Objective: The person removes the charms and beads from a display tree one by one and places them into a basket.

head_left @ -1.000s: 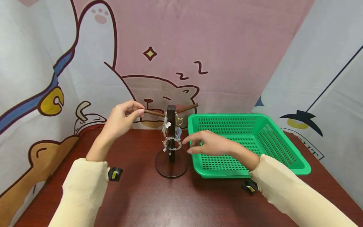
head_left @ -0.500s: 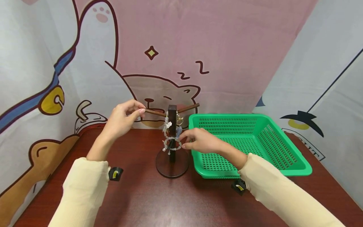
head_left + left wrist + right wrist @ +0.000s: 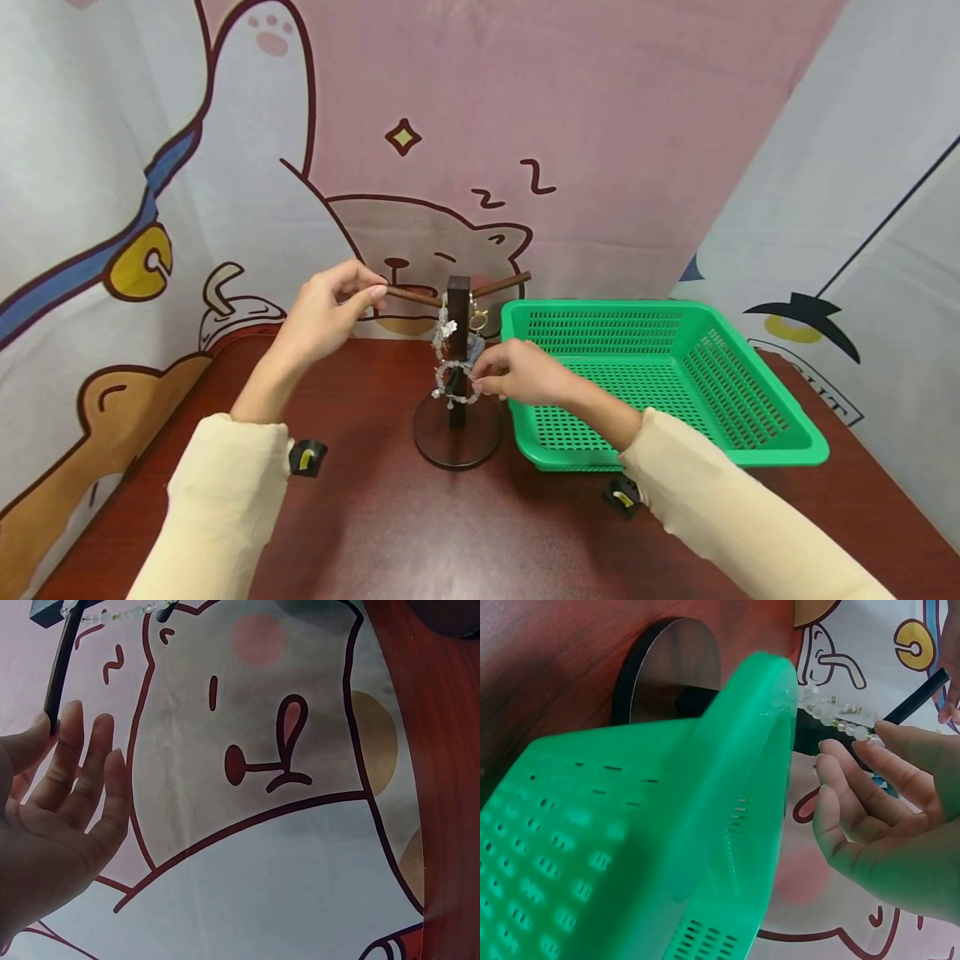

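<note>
A dark wooden jewelry stand (image 3: 458, 321) with a round base stands mid-table in the head view, its arms reaching left and right. My left hand (image 3: 324, 312) pinches the tip of the left arm (image 3: 411, 295) between thumb and fingers. At the stand's lower right, my right hand (image 3: 528, 373) pinches the edge of a clear beaded bracelet (image 3: 441, 385) with thumb and index finger; its beads (image 3: 832, 716) also show in the right wrist view. Higher up hang a beaded bracelet with a white flower (image 3: 448, 327), a gold-toned loop (image 3: 478, 320) and a bluish piece partly hidden by the right hand.
A green perforated plastic basket (image 3: 813, 446) sits right of the stand, under my right forearm. Its rim (image 3: 761, 675) fills much of the right wrist view. Behind the reddish-brown table (image 3: 360, 517) hangs a cartoon-printed cloth (image 3: 600, 167).
My right hand has moved left from beside the basket to the bracelet and closed its fingertips on the bracelet's right edge. The left hand keeps its hold on the stand's arm.
</note>
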The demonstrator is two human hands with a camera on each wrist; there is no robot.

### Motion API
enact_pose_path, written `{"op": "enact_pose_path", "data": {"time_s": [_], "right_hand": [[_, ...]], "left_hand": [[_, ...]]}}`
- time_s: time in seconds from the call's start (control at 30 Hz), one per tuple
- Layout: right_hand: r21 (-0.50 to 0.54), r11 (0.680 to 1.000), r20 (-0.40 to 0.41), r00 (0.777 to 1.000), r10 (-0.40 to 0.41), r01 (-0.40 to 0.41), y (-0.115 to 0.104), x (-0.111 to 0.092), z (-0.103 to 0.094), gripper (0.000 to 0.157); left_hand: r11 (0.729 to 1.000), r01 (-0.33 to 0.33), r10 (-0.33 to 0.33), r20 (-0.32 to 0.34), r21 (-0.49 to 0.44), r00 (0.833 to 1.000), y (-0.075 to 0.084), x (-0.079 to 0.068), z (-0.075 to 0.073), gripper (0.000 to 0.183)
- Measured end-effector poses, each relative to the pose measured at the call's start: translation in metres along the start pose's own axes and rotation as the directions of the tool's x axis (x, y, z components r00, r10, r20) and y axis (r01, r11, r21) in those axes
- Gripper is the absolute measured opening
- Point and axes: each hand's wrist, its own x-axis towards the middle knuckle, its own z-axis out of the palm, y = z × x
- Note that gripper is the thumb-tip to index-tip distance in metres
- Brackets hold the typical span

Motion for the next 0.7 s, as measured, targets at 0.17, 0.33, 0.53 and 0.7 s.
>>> {"op": "enact_pose_path", "data": {"time_s": [0.17, 0.33, 0.53, 0.7], "right_hand": [[0.02, 1.0, -0.032, 0.999, -0.02, 0.02, -0.001, 0.0011, 0.0037, 0.007], [0.035, 0.999, -0.054, 0.998, -0.02, 0.022, -0.0014, 0.0008, 0.007, 0.007], [0.038, 0.998, -0.065, 0.997, -0.042, 0.045, -0.0016, -0.0025, 0.0079, 0.006], [0.05, 0.997, -0.067, 0.996, -0.06, 0.063, -0.0031, -0.0054, 0.0079, 0.006]], "left_hand": [[1.0, -0.003, 0.003, -0.003, 0.0, 1.0, -0.0008, 0.0005, 0.0012, 0.013], [1.0, -0.006, 0.006, -0.005, 0.002, 1.0, -0.0011, 0.0005, 0.0015, 0.012], [1.0, -0.006, 0.006, -0.008, -0.003, 1.0, -0.0019, 0.0007, 0.0014, 0.011], [1.0, -0.014, 0.014, -0.008, 0.001, 1.0, -0.0024, 0.001, 0.001, 0.011]]}}
